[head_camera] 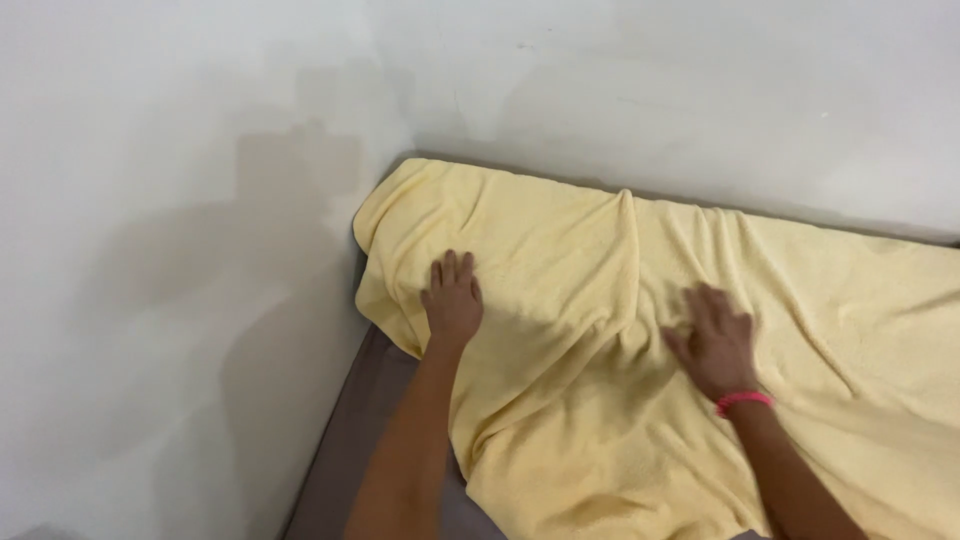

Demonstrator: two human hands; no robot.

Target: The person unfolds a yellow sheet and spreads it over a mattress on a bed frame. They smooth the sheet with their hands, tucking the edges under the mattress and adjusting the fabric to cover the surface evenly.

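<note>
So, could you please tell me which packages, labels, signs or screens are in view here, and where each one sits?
None in view: only a pale yellow blanket spread over a grey-brown mattress in a corner of plain white wall, with the left hand and right hand flat on it.

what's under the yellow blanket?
A grey-brown mattress shows at the blanket's lower-left edge, against the white wall. The rest of it is covered, so its state cannot be seen. Both hands, left and right, press flat on top.
</note>
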